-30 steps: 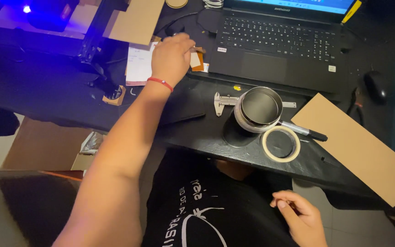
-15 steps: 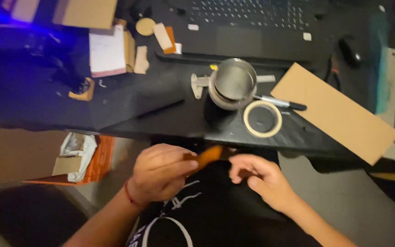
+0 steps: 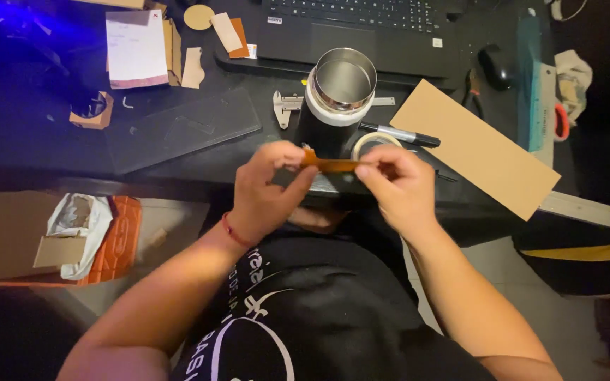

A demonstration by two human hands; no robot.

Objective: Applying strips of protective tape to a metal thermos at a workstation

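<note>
Carefully: my left hand point(image 3: 266, 185) and right hand point(image 3: 398, 185) each pinch an end of the strip point(image 3: 330, 165); pulling harder might snap it.

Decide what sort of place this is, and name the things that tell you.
Probably a home craft or hobby desk: a metal caliper, a roll of tape and a cut cardboard sheet lie beside a laptop, all on one cluttered dark surface.
</note>
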